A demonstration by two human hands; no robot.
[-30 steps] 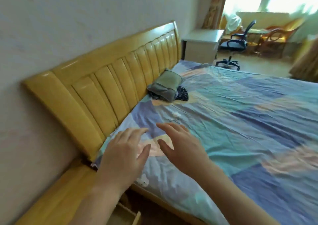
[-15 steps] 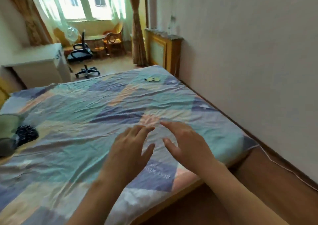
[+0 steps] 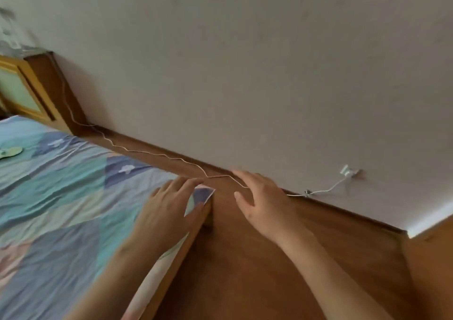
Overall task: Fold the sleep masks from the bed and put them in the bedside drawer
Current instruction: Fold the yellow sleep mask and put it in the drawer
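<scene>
A pale green sleep mask (image 3: 11,152) lies flat on the bed (image 3: 61,197), far over by the left edge of the view, near the side of the mattress that runs along the wall and well apart from both hands. The bed wears a patchwork sheet of teal, blue and peach blocks, rumpled into soft creases, and its near corner (image 3: 208,193) shows a wooden frame underneath. The person's left hand (image 3: 169,207) hovers over that corner, palm down, fingers spread and loose, with nothing in its grasp. The right hand (image 3: 261,201) is held out past the corner, above the brown wooden floor (image 3: 269,270), likewise spread wide and empty, its thumb pointing toward the left hand. Between bed and wall runs a narrow strip of floor, and along it trails a thin white cable (image 3: 157,153), wavy and slack, passing behind the right hand to a white plug (image 3: 346,171) set low on the plain, pale wall (image 3: 245,62). At the far end of the strip, past the sleep mask, stands a wooden cabinet (image 3: 31,91) with a light panel in its door. No drawer is in sight.
</scene>
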